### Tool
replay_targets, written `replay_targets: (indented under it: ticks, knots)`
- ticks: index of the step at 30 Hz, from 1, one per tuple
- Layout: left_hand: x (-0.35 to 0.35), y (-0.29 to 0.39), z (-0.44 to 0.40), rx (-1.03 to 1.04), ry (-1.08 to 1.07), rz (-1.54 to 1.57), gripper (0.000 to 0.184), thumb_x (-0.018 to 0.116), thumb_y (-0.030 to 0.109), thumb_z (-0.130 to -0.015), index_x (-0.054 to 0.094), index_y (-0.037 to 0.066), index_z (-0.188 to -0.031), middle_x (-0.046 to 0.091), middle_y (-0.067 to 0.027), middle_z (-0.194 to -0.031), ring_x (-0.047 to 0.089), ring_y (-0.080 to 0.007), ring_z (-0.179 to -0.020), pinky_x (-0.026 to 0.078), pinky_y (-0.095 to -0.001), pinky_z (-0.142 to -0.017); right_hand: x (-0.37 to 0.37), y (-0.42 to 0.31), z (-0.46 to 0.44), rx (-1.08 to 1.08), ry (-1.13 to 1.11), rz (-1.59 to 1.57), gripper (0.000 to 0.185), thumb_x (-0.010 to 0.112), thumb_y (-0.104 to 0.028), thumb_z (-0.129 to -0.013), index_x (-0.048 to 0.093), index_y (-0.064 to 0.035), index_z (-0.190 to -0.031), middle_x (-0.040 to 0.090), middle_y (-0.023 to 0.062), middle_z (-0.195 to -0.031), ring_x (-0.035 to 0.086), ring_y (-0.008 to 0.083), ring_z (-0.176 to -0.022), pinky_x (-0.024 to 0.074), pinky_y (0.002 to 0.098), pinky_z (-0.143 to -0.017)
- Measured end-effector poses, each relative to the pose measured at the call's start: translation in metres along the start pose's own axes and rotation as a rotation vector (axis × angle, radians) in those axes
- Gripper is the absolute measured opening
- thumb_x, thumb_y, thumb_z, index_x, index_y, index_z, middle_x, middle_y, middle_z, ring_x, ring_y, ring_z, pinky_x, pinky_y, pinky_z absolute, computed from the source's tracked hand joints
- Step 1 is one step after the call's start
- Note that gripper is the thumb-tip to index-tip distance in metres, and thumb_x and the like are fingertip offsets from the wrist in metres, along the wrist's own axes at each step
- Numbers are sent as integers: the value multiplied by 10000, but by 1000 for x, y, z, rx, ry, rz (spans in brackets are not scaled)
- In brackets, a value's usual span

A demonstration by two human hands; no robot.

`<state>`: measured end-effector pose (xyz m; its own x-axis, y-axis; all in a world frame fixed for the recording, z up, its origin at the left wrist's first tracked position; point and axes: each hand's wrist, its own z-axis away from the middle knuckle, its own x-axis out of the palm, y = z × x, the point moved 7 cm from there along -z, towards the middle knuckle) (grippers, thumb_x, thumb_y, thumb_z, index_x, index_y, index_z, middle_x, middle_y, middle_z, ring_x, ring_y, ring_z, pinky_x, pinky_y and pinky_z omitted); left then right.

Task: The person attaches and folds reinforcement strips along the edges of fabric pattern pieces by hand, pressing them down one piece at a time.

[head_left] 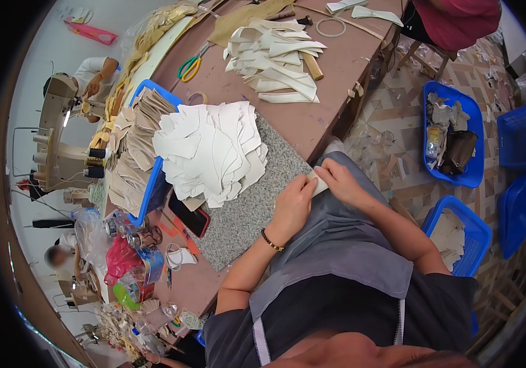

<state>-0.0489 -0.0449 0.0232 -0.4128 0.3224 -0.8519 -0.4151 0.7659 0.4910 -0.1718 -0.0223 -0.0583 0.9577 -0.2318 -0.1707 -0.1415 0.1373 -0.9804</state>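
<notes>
Close together over my lap, both hands pinch a small off-white cut piece [320, 184], which looks like leather or lining. My left hand [295, 199], with a beaded bracelet on the wrist, grips its left side. My right hand [341, 181] has its fingers closed on the other side. Most of the piece is hidden by my fingers. Left of my hands, a large pile of white cut pieces [211, 147] lies on a speckled grey stone slab [281, 162].
A blue crate [152, 193] of beige pieces and a phone [194, 218] are left of the slab. Green-and-yellow scissors [192, 64] and more cut pieces [278, 55] lie farther up the table. Blue bins [479, 153] stand on the floor at right. Other people sit nearby.
</notes>
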Motion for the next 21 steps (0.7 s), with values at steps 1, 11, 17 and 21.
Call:
replay_targets:
  ticks: [1,11,17,21]
  knots:
    - [0,-1,1,-3,3,3,321,602,-29,-779,648,42,-1089,572,-102,-896,613,-287,-759,508,-373,-627,1,10,-6,16,-20,-48,333,569,-285,-967,518,3,-808,547,122,-656,521,206,-616,412,357,-568]
    - [-3,-8,6,-40,-32,13,317,622,-21,-796,660,71,-1096,576,-97,-893,622,-287,-726,513,-370,-612,7,47,-18,41,-48,-192,297,596,-250,-956,507,-22,-789,446,1,-649,406,81,-631,354,289,-534]
    - [-4,-12,8,-36,-28,4,323,628,-15,-791,662,76,-1099,582,-95,-884,620,-281,-707,513,-366,-599,12,62,-21,46,-43,-275,283,604,-251,-956,514,-41,-789,445,-30,-664,397,64,-632,346,271,-530]
    - [-6,-5,3,23,-6,-62,351,626,-21,-770,662,79,-1105,588,-88,-873,618,-272,-726,512,-360,-598,15,76,-27,69,-60,-341,282,603,-256,-960,515,-47,-792,448,-42,-676,394,55,-627,340,256,-527]
